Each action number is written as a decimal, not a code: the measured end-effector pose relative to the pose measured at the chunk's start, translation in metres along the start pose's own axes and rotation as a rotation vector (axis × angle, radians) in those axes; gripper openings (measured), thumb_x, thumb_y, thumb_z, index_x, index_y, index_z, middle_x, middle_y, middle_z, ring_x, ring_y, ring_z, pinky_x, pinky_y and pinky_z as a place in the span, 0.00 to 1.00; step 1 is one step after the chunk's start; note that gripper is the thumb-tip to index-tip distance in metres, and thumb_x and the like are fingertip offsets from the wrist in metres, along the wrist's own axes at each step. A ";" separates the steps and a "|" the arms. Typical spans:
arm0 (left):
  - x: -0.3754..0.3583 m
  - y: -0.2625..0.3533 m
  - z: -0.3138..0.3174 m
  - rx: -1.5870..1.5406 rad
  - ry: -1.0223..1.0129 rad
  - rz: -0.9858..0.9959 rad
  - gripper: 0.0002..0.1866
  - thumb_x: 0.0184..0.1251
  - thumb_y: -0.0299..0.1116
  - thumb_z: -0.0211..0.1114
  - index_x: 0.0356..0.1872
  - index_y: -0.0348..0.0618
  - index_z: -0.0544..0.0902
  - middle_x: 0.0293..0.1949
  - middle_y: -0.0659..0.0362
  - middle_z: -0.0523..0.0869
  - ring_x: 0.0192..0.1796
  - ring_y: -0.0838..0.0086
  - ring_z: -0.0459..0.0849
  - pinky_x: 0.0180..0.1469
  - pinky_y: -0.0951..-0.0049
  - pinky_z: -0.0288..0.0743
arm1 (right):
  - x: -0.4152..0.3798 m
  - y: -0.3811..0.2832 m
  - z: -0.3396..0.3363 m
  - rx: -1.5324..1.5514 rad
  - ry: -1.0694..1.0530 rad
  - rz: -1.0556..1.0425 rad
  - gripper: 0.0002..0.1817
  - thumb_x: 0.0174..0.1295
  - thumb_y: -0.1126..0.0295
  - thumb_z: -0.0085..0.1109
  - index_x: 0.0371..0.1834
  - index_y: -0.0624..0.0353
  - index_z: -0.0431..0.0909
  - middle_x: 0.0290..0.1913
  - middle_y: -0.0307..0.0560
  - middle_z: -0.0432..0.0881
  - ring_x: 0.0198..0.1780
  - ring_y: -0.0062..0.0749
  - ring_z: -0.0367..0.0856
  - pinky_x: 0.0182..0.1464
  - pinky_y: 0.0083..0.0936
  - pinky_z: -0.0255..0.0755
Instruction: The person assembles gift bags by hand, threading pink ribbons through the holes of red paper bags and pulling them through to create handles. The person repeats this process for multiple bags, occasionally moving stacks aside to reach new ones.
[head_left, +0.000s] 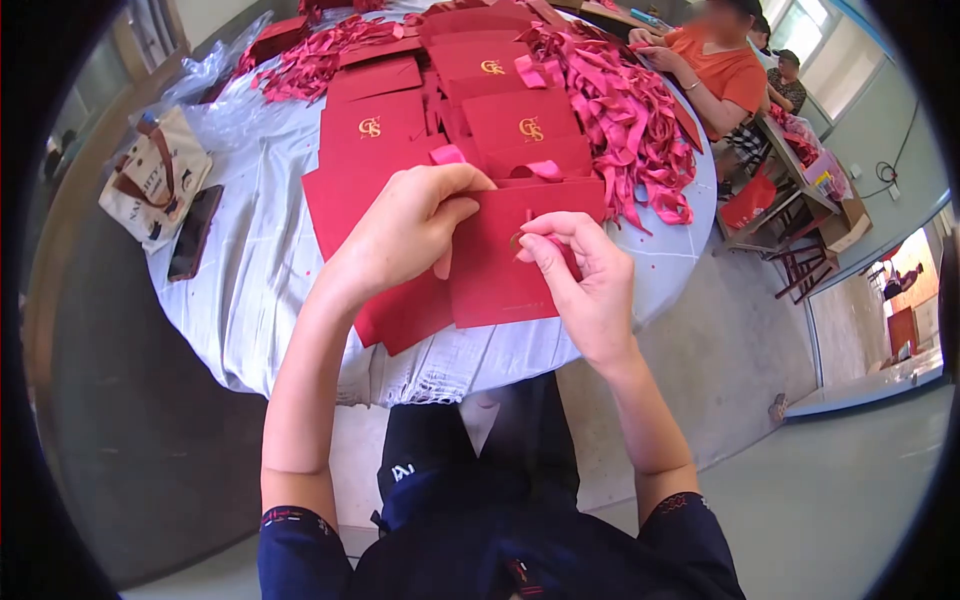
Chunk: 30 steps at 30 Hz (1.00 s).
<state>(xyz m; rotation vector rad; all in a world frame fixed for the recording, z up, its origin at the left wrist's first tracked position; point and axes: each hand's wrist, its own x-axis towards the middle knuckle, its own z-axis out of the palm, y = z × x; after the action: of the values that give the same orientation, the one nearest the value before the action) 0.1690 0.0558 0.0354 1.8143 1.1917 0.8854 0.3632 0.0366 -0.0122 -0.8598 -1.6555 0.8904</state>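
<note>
A red paper bag (490, 290) stands in front of me at the near edge of the table, with part of its gold print hidden behind my fingers. My left hand (415, 225) grips its upper left edge, thumb on the front. In front of the bag, my right hand (590, 280) has thumb and forefinger pinched together; what lies between the tips is too small to make out. A pink ribbon loop (538, 170) shows just behind the bag's top edge. More red bags with gold lettering (375, 130) lie in overlapping stacks beyond my hands.
A heap of pink ribbons (640, 130) covers the table's right side; another ribbon pile (320, 60) lies at the back left. A phone (196, 232) and a canvas tote (160, 180) rest on the white tablecloth (235, 300). A person in orange (715, 75) sits at the far right.
</note>
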 end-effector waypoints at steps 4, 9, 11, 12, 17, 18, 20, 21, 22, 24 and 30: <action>0.000 0.000 -0.003 -0.063 -0.004 -0.006 0.11 0.67 0.20 0.52 0.48 0.28 0.78 0.22 0.55 0.80 0.17 0.74 0.80 0.24 0.73 0.74 | 0.002 0.012 0.007 -0.057 0.056 -0.091 0.08 0.64 0.82 0.57 0.45 0.69 0.76 0.41 0.44 0.82 0.42 0.21 0.82 0.48 0.16 0.75; -0.001 -0.003 -0.003 -0.086 -0.030 -0.005 0.12 0.71 0.20 0.50 0.50 0.30 0.77 0.20 0.62 0.77 0.16 0.81 0.77 0.19 0.80 0.69 | 0.003 0.003 0.014 0.049 0.093 0.000 0.08 0.63 0.82 0.59 0.45 0.69 0.77 0.41 0.44 0.83 0.43 0.22 0.83 0.50 0.17 0.75; -0.001 -0.003 -0.005 -0.072 -0.037 0.000 0.12 0.71 0.21 0.49 0.50 0.30 0.77 0.19 0.62 0.77 0.16 0.81 0.77 0.19 0.80 0.69 | 0.003 0.003 0.015 0.021 0.102 0.021 0.09 0.63 0.82 0.59 0.46 0.70 0.77 0.41 0.45 0.84 0.44 0.22 0.83 0.49 0.17 0.76; -0.001 -0.003 -0.005 -0.057 -0.044 0.006 0.12 0.72 0.21 0.49 0.50 0.30 0.77 0.19 0.62 0.77 0.16 0.81 0.77 0.19 0.80 0.69 | 0.003 0.004 0.015 0.016 0.104 0.022 0.09 0.63 0.82 0.59 0.46 0.70 0.77 0.41 0.45 0.84 0.44 0.22 0.83 0.49 0.17 0.76; -0.002 -0.004 -0.004 -0.070 -0.039 0.005 0.12 0.72 0.21 0.48 0.51 0.31 0.77 0.18 0.62 0.77 0.16 0.81 0.77 0.19 0.81 0.69 | 0.003 0.004 0.020 0.026 0.156 0.001 0.07 0.63 0.82 0.59 0.44 0.68 0.78 0.39 0.43 0.84 0.41 0.19 0.82 0.45 0.14 0.75; -0.002 -0.005 -0.003 -0.060 -0.048 0.014 0.13 0.72 0.21 0.47 0.51 0.31 0.77 0.17 0.62 0.77 0.16 0.81 0.77 0.20 0.81 0.69 | 0.002 0.003 0.021 0.050 0.182 -0.001 0.06 0.63 0.82 0.59 0.43 0.68 0.78 0.38 0.41 0.83 0.39 0.16 0.81 0.42 0.12 0.74; -0.003 -0.002 -0.002 -0.072 -0.045 0.001 0.13 0.73 0.21 0.47 0.51 0.31 0.77 0.17 0.62 0.77 0.16 0.81 0.77 0.20 0.81 0.69 | 0.002 0.008 0.021 -0.008 0.207 -0.015 0.06 0.62 0.82 0.60 0.42 0.67 0.78 0.36 0.39 0.82 0.37 0.14 0.79 0.39 0.11 0.72; -0.003 -0.001 -0.002 -0.081 -0.038 -0.015 0.13 0.73 0.21 0.47 0.51 0.31 0.77 0.17 0.62 0.77 0.16 0.81 0.77 0.20 0.81 0.69 | 0.003 0.010 0.021 -0.062 0.228 -0.031 0.06 0.62 0.82 0.60 0.41 0.66 0.78 0.35 0.37 0.81 0.34 0.11 0.77 0.36 0.09 0.70; -0.002 -0.001 -0.002 -0.080 -0.038 -0.011 0.13 0.73 0.21 0.47 0.51 0.31 0.77 0.17 0.62 0.77 0.16 0.81 0.77 0.20 0.81 0.69 | 0.003 0.009 0.023 -0.063 0.230 -0.035 0.06 0.62 0.82 0.60 0.41 0.66 0.78 0.35 0.37 0.81 0.34 0.11 0.77 0.36 0.09 0.70; -0.003 -0.002 -0.003 -0.073 -0.053 -0.019 0.13 0.73 0.20 0.46 0.51 0.32 0.77 0.17 0.62 0.77 0.16 0.81 0.78 0.20 0.81 0.70 | 0.003 0.009 0.026 -0.067 0.271 -0.050 0.06 0.61 0.82 0.61 0.40 0.66 0.77 0.34 0.34 0.80 0.32 0.08 0.73 0.33 0.08 0.67; -0.004 0.002 -0.002 -0.067 -0.060 -0.022 0.14 0.73 0.21 0.46 0.52 0.32 0.77 0.16 0.62 0.77 0.16 0.81 0.78 0.20 0.82 0.70 | 0.002 0.009 0.029 -0.166 0.308 -0.133 0.06 0.61 0.82 0.62 0.40 0.65 0.77 0.34 0.34 0.80 0.32 0.08 0.72 0.34 0.08 0.66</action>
<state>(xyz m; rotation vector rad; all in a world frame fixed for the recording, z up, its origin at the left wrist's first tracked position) 0.1665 0.0521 0.0376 1.7589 1.1294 0.8428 0.3362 0.0385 -0.0253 -0.9362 -1.5094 0.5054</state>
